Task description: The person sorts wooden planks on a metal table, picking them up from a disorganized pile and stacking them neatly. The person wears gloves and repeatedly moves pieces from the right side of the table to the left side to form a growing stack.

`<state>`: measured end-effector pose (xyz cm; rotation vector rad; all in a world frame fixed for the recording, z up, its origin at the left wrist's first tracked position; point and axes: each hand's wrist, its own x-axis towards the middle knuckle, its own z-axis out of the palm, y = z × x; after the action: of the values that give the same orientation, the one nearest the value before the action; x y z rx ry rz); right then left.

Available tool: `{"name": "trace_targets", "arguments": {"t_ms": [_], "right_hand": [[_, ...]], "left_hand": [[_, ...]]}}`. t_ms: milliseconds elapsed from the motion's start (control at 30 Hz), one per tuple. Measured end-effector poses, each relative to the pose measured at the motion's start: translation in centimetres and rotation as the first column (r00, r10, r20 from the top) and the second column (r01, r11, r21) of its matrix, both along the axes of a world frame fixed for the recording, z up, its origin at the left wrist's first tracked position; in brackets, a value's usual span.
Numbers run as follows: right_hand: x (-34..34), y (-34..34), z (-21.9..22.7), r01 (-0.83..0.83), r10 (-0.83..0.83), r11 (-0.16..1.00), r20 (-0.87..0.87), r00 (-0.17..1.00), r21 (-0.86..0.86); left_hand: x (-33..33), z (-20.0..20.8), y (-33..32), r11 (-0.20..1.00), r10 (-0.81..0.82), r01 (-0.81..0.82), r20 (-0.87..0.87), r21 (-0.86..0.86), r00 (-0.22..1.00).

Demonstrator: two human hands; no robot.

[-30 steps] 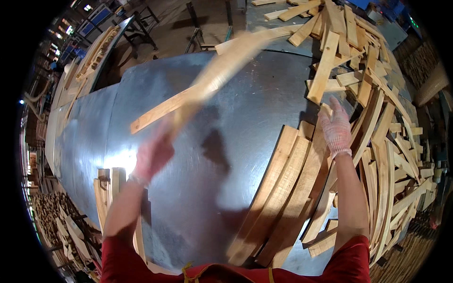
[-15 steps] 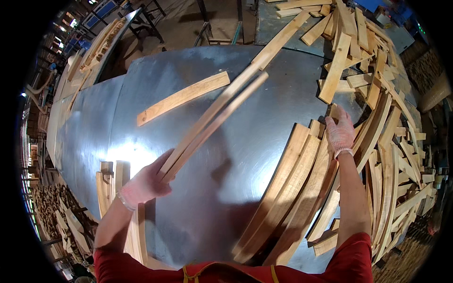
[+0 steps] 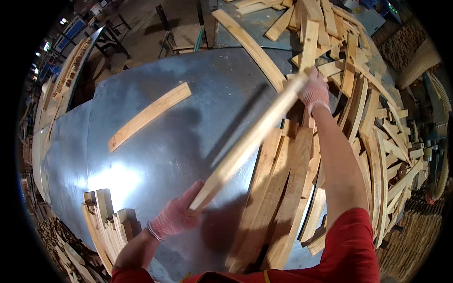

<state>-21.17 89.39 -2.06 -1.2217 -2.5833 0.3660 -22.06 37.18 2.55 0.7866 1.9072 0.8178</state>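
A long pale wooden plank [image 3: 250, 141] slants across the middle, slightly blurred and raised over the metal tabletop. My left hand [image 3: 175, 218], in a pinkish knit glove, is closed around its near end. At the far end my right hand [image 3: 315, 93], gloved alike, grips the plank too; some of its fingers are hidden. Below my right forearm lies a row of curved planks [image 3: 269, 188] side by side. Beyond my right hand, another plank [image 3: 247, 47] lies angled across the table's far edge. One short curved piece [image 3: 148, 115] rests alone on the left.
The grey metal table [image 3: 141, 179] reflects a bright glare. A loose heap of wooden pieces [image 3: 351, 70] covers the right side. Beside my left forearm stands a bundle of strips [image 3: 107, 221]. A ribbed hose [image 3: 420, 70] hangs at far right; a rack of wood [image 3: 71, 70] stands far left.
My right hand has left the curved row and now holds the plank's far end. My left hand has moved right and nearer. The far plank lies at a different slant. The view has shifted.
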Motion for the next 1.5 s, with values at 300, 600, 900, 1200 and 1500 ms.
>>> {"name": "trace_targets", "arguments": {"t_ms": [300,600,900,1200,1500], "right_hand": [[1.3,-2.7,0.7,-0.649,-0.423,0.18,-0.654,0.627,-0.739],[-4.1,-6.6,3.9,-0.264,0.236,0.944,-0.156,0.959,-0.196],[-4.9,-8.9,3.0,-0.225,0.205,0.75,-0.105,0.973,-0.622],[17.4,-34.6,5.6,-0.359,0.028,0.037,-0.358,0.933,-0.933],[30.1,-49.3,2.8,-0.283,0.032,-0.035,-0.285,0.958,-0.958]], "left_hand": [[2.0,-6.7,-2.7,0.713,0.474,-0.701,0.714,0.032,0.515],[3.7,-7.4,-2.5,0.648,0.557,-0.754,0.606,0.111,0.568],[3.4,-7.6,-2.3,0.662,0.579,-0.743,0.562,0.1,0.591],[4.0,-7.4,-2.2,0.658,0.48,-0.729,0.642,0.187,0.598],[16.8,-2.1,-12.1,0.7,0.486,-0.708,0.661,0.097,0.571]]}}
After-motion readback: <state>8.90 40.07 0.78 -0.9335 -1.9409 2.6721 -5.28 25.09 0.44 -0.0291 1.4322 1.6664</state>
